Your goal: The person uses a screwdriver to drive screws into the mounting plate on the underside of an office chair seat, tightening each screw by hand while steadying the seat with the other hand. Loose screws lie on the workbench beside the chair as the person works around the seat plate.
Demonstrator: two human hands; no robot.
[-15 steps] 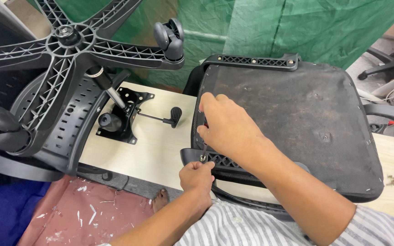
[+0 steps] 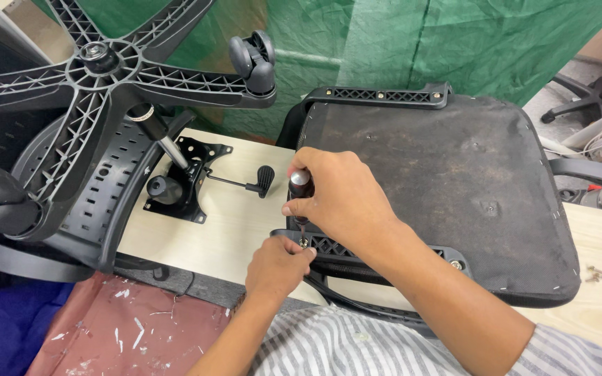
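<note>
An upturned chair seat (image 2: 454, 174) with black fabric underside lies on a light wooden table (image 2: 238, 216). My right hand (image 2: 339, 198) grips a screwdriver (image 2: 300, 186) with a dark, silver-topped handle, held upright over a screw in the black armrest bracket (image 2: 357, 251) at the seat's near edge. My left hand (image 2: 276, 264) pinches at the screw by the screwdriver tip. A second bracket (image 2: 384, 95) runs along the seat's far edge.
A black five-star chair base with casters (image 2: 106, 69) stands over a tilt mechanism with lever (image 2: 189, 177) at the left. A green tarp (image 2: 398, 42) hangs behind. Loose screws (image 2: 595, 273) lie at the table's right. A reddish paint-flecked cloth (image 2: 127, 334) is below.
My right hand has lifted slightly, showing the screwdriver handle upright. My left hand stays at the screw on the near bracket.
</note>
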